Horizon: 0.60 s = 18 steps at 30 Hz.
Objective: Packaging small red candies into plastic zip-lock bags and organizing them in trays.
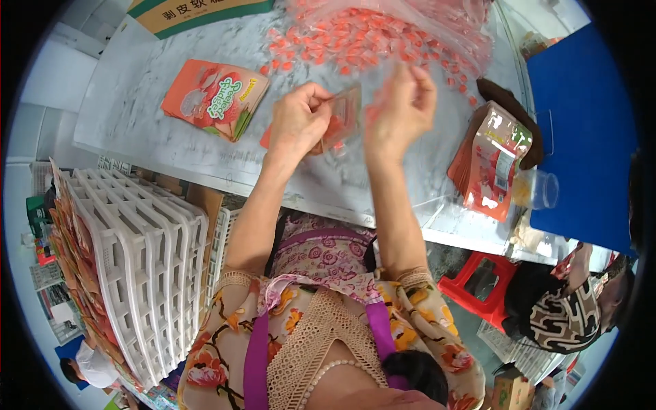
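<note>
My left hand (298, 119) pinches the edge of a small plastic pouch (345, 113), red on one part and see-through on another, held just over the table. Close by on the right, my right hand (402, 116) is raised with curled fingers, smeared by motion. A reddish blur shows at its fingertips, too unclear to name. Beyond both hands lies a heap of red candies (342, 48) in clear wrappers, spilling from a large clear plastic bag (437, 17). One wrapped candy (339, 146) rests on the table beneath the pouch.
Flat red printed pouches (217, 99) are stacked at left on the marbled table (137, 89); another stack (488, 164) lies at right beside a clear plastic cup (540, 189). A blue panel (588, 137), a red stool (478, 287), white crates (137, 273) and a carton (198, 14) stand around.
</note>
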### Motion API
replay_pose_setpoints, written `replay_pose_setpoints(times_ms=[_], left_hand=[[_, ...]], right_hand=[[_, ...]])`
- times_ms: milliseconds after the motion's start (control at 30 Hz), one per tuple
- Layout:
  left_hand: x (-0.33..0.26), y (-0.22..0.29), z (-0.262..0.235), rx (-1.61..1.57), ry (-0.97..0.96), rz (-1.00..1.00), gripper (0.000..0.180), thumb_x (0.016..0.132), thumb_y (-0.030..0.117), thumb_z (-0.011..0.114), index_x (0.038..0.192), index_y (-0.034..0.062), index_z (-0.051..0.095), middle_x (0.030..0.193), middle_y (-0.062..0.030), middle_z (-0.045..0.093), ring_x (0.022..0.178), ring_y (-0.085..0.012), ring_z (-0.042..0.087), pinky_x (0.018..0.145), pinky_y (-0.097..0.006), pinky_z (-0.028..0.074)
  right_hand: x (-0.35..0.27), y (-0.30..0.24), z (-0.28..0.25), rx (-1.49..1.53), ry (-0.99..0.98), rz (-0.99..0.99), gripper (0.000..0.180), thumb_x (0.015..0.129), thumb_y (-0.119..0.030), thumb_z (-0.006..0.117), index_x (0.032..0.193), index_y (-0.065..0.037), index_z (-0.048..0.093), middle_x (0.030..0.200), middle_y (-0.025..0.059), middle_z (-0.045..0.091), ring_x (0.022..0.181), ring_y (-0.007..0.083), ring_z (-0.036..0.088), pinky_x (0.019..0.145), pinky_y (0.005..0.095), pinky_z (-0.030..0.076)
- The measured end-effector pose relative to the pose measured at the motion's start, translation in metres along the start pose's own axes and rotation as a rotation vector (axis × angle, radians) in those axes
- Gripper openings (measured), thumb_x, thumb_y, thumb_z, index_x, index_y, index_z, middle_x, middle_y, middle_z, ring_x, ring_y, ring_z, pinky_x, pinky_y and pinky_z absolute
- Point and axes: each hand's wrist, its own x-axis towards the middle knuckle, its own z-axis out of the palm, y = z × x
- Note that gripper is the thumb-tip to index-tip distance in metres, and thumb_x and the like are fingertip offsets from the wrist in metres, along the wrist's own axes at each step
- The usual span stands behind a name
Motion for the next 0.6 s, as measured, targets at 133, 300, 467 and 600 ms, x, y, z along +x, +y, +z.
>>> replay_pose_setpoints(times_ms=[133,300,467,600], left_hand=[[0.004,0.008,0.002,0.007,0.009,-0.059,0.011,0.082,0.007,0.062,0.088,-0.0021,0.066,0.073,-0.0129,0.069,0.064,-0.0171,0.065,0.062,-0.033,0.05],[0.005,0.014,-0.001,-0.127,0.012,-0.178,0.012,0.085,0.008,0.062,0.089,-0.0024,0.063,0.072,-0.0111,0.067,0.06,-0.0151,0.062,0.053,-0.033,0.049],[0.003,0.014,0.006,-0.257,0.009,-0.196,0.01,0.087,0.008,0.061,0.087,-0.0017,0.061,0.069,-0.0071,0.064,0.055,-0.0126,0.059,0.044,-0.031,0.046],[-0.009,0.014,0.022,-0.143,0.052,-0.028,0.008,0.088,0.006,0.062,0.087,-0.0012,0.059,0.067,-0.0085,0.062,0.056,-0.0136,0.059,0.05,-0.031,0.046]], right_hand=[[-0.028,0.001,-0.003,-0.134,-0.275,0.026,0.014,0.091,-0.013,0.067,0.101,-0.008,0.061,0.088,0.0013,0.061,0.071,0.0073,0.056,0.061,0.0221,0.046],[-0.027,0.019,-0.022,-0.378,-0.548,-0.407,0.013,0.094,-0.013,0.064,0.1,-0.003,0.062,0.097,0.0044,0.064,0.08,0.0107,0.061,0.072,0.026,0.05],[-0.026,0.014,-0.038,-0.57,-0.642,-0.245,0.017,0.094,-0.008,0.059,0.11,-0.001,0.056,0.114,0.0104,0.062,0.087,0.0156,0.062,0.078,0.0296,0.051],[-0.022,0.011,-0.035,-0.506,-0.628,-0.287,0.03,0.091,-0.003,0.051,0.12,-0.001,0.054,0.132,0.0193,0.054,0.112,0.0329,0.053,0.096,0.0418,0.043]])
